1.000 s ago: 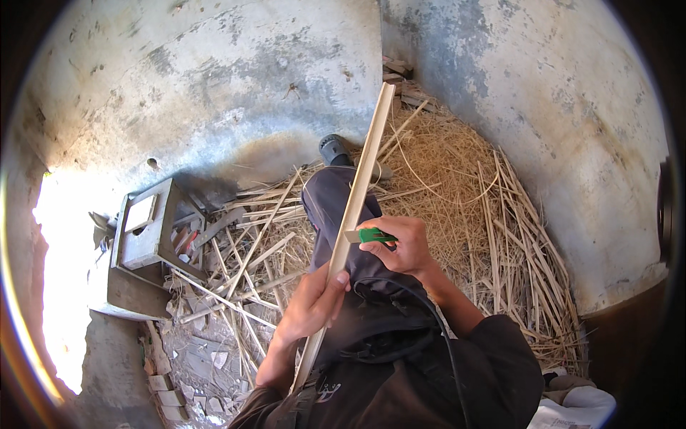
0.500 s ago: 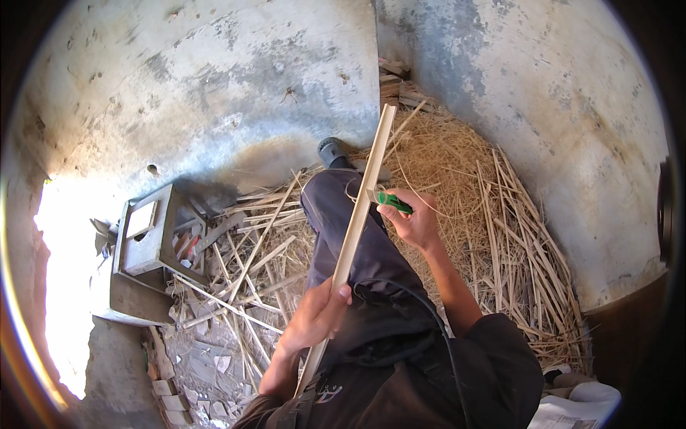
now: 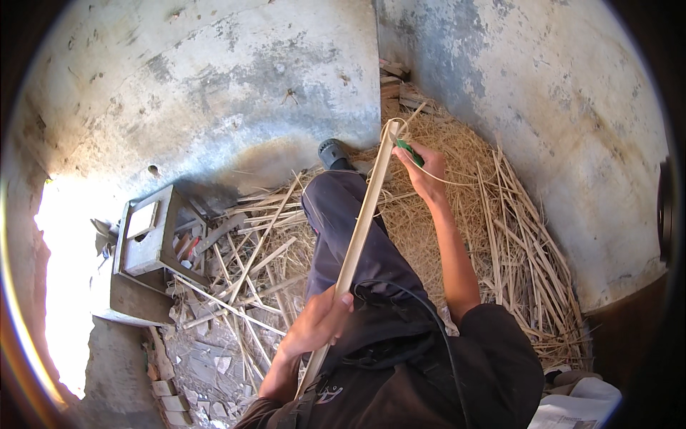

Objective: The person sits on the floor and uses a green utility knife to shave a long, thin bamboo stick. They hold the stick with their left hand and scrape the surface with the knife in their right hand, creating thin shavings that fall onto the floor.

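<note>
Down the middle of the frame slants a pale wooden strip point(image 3: 364, 222), its top end above centre, crossing in front of a dark-trousered leg point(image 3: 336, 204). From where I stand, the left hand point(image 3: 318, 322) is wrapped firmly round its lower part. Up near the top end, the right hand point(image 3: 429, 171) has its fingers closed on a green-handled knife point(image 3: 409, 153), blade at the strip. Loose straw point(image 3: 457, 161) lies heaped behind, right of centre.

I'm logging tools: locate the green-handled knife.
In the head view, the green-handled knife is right of centre, in the right hand, near the top of the wooden strip.
</note>
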### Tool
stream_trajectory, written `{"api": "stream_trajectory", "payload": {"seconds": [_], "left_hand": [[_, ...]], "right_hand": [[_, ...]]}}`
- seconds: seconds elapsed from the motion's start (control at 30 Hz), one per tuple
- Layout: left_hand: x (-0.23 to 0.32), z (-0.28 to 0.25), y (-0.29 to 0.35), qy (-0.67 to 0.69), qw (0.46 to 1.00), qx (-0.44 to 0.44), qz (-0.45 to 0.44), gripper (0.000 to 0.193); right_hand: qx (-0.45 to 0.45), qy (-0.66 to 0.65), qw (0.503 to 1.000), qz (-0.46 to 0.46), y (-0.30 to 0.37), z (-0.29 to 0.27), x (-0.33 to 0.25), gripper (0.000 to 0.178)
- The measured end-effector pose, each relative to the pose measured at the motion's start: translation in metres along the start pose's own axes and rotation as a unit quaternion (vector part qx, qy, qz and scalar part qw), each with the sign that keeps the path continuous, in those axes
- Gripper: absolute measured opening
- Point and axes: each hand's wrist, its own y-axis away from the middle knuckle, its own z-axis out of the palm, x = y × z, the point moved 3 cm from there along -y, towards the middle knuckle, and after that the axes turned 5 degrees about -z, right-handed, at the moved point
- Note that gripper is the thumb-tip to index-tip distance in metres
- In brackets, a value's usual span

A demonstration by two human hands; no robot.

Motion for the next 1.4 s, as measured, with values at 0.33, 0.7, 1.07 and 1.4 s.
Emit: {"api": "stream_trajectory", "payload": {"seconds": [0.33,0.7,1.07,1.4], "left_hand": [[-0.007,0.008,0.021,0.019,0.998,-0.042,0.035,0.033],[-0.003,-0.026,-0.001,0.059,0.997,0.056,-0.003,0.038],[0.022,-0.022,-0.035,0.093,0.995,-0.011,0.040,0.039],[0.001,-0.009,-0.038,0.126,0.986,-0.082,0.073,0.046]], "right_hand": [[0.120,0.082,0.972,0.186,-0.028,-0.046,0.106,0.064],[-0.135,0.451,0.839,0.273,0.048,-0.065,0.152,0.045],[0.004,-0.232,0.966,0.112,0.047,-0.005,-0.015,0.036],[-0.068,-0.403,0.898,0.162,0.060,0.039,-0.081,0.030]]}}
